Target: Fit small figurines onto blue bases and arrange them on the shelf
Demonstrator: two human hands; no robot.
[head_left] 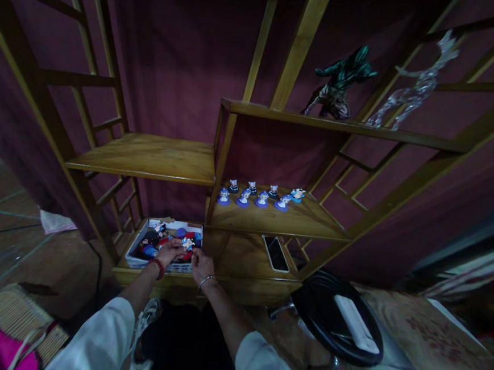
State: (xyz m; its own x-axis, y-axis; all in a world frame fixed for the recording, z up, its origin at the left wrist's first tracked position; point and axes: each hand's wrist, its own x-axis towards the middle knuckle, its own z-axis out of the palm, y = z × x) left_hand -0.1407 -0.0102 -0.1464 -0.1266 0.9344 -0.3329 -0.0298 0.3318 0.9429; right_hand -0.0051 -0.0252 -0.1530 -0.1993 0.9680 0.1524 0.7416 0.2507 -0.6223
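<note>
Over an open white box (135, 263), a small blue-and-white figurine (187, 242) is held up between my two hands. My left hand (170, 253), with a red bead bracelet at the wrist, pinches it from the left. The fingers of my right hand (202, 265), with a light bangle below, are closed at its right side. Several more figurines in red, black and blue lie heaped in the box, partly hidden by my hands. On the shelf to the right stand purple-based figurines (262, 199) in a front row, dark-based ones (252, 187) behind, and a blue-based one (297, 194).
A phone (276, 254) lies on the lower board (233, 252). A dark green statue (343, 78) and a clear deer figure (421, 87) stand on the top shelf (257, 109). A black stool (326, 311) is at the right, a woven seat (10, 314) at the left.
</note>
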